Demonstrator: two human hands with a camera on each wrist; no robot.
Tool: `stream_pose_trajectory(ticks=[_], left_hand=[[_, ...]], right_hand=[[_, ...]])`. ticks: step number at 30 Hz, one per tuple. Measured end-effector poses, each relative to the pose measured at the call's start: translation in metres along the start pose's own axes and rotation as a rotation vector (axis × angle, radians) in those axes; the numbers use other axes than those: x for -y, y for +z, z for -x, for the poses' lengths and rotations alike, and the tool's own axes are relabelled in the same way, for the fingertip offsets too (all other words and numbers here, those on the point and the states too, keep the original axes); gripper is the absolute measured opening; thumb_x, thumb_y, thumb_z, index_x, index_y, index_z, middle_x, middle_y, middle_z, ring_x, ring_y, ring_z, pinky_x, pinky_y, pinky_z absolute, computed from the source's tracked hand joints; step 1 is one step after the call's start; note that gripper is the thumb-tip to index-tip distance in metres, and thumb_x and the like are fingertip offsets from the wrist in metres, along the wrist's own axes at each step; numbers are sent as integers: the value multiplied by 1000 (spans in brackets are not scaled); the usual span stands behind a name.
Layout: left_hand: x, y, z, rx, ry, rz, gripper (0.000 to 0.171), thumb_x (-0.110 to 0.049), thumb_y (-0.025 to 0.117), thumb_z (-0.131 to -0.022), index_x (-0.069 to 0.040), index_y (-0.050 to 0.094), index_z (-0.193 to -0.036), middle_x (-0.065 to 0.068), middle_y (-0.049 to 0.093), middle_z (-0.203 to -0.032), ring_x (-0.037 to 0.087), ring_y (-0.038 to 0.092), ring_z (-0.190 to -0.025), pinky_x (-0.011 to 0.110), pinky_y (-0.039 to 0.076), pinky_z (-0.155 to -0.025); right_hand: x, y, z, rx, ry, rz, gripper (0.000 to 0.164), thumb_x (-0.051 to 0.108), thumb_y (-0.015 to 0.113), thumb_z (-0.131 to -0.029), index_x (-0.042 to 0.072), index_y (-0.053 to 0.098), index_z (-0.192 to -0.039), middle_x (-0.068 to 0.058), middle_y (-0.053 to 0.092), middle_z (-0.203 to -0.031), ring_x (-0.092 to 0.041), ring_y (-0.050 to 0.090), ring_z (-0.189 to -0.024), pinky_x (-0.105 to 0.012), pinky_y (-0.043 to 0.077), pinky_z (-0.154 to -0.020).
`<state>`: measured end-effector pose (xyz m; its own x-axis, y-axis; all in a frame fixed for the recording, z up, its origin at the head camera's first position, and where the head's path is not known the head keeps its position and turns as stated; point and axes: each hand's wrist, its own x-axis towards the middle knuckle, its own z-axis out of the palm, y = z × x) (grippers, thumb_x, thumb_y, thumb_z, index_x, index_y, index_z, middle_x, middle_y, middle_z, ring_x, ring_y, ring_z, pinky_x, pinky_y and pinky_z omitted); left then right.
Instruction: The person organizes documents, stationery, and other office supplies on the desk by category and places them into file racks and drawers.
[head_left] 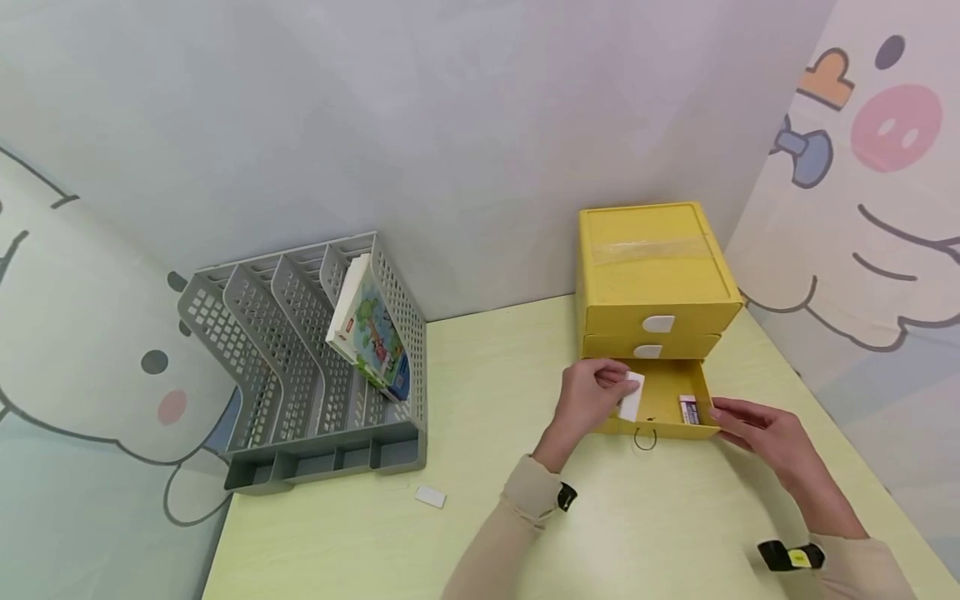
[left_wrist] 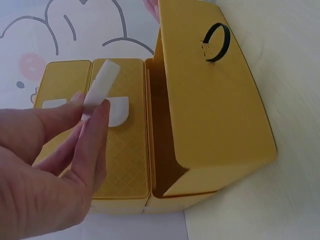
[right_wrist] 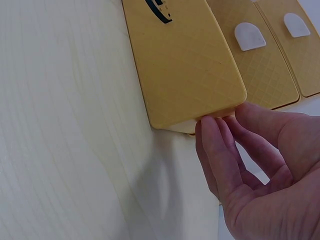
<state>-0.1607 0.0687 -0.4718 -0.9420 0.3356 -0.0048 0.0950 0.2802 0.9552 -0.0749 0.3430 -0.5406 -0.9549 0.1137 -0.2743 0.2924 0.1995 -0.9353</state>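
Note:
My left hand point(head_left: 592, 393) pinches a small white eraser-like block point(left_wrist: 101, 84) between thumb and fingertips, above the left part of the pulled-out bottom drawer point(head_left: 663, 387). That drawer belongs to a yellow drawer box point(head_left: 656, 258), and a dark loop handle point(left_wrist: 225, 42) hangs on its front. An eraser in a dark-and-white sleeve point(head_left: 688, 410) lies inside at the right. My right hand point(right_wrist: 265, 165) holds the drawer's right side wall near the front corner, thumb at the rim and fingers against the outside.
Left on the table stands a grey file rack point(head_left: 315, 358) with books point(head_left: 375, 333) leaning in its rightmost slot. A white block point(head_left: 430, 497) lies on the table before it. Two upper drawers with white tabs point(head_left: 658, 325) are closed. A wall rises behind.

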Motion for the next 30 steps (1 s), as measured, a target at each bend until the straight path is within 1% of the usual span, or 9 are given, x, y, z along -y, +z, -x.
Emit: stream_pose_trajectory(ticks=[4,6,9,11,14,17,19,24,30], left_hand=[[-4,15,-9,-38,-70,70,11,-6,85,-85,-1,78,-92,-1,72,-78,0,64,-67,17,55,-63],[-6,22,-12,-54,-106,82,10,-5,85,-84,0,78,-89,0,72,-76,1,64,-64,18,55,-60],[-8,33,-15,-81,-164,50,10,-6,87,-82,-2,78,-85,1,72,-73,3,63,-61,18,52,-56],[-8,40,-17,-96,-193,4,11,-8,87,-83,-3,78,-83,1,72,-72,4,63,-60,18,51,-55],[-9,51,-19,-119,-262,-33,13,-11,88,-82,-6,76,-80,-1,71,-70,6,63,-60,21,50,-53],[-8,62,-22,-137,-316,-30,14,-11,88,-82,-7,75,-80,0,71,-70,10,65,-58,23,51,-52],[-7,69,-25,-143,-342,-24,14,-11,88,-82,-6,75,-82,0,71,-70,11,65,-57,24,51,-52],[-1,79,-31,-145,-342,-64,13,-8,87,-82,-4,76,-89,-1,68,-72,9,61,-61,24,51,-56],[6,87,-35,-150,-313,-133,15,-4,86,-82,-2,73,-89,1,65,-75,11,59,-65,24,52,-59]], right_hand=[[0,1,0,-11,5,25,63,26,71,-100,-17,50,-141,18,67,-108,0,70,-92,-30,60,-80],[0,1,0,-14,6,42,63,27,70,-100,-16,50,-141,14,66,-111,1,69,-92,-30,60,-80],[0,2,0,-16,14,52,64,28,70,-100,-15,49,-142,11,67,-114,2,69,-92,-29,60,-80],[0,2,0,-15,14,58,64,29,70,-100,-15,49,-142,9,67,-115,3,69,-92,-28,60,-80],[0,2,1,-13,6,59,64,29,69,-100,-15,50,-142,7,67,-117,2,69,-93,-28,60,-80],[1,2,1,-15,1,41,63,28,70,-100,-16,50,-141,9,67,-114,1,69,-92,-29,60,-80],[1,2,1,-13,-2,30,64,27,70,-100,-17,50,-141,14,67,-110,0,70,-92,-29,60,-80],[2,2,2,-17,0,1,63,27,71,-99,-17,51,-140,23,66,-103,-1,71,-92,-27,60,-79],[-1,2,2,-24,-22,13,62,26,70,-100,-17,51,-140,20,66,-106,-1,71,-93,-28,60,-79]])
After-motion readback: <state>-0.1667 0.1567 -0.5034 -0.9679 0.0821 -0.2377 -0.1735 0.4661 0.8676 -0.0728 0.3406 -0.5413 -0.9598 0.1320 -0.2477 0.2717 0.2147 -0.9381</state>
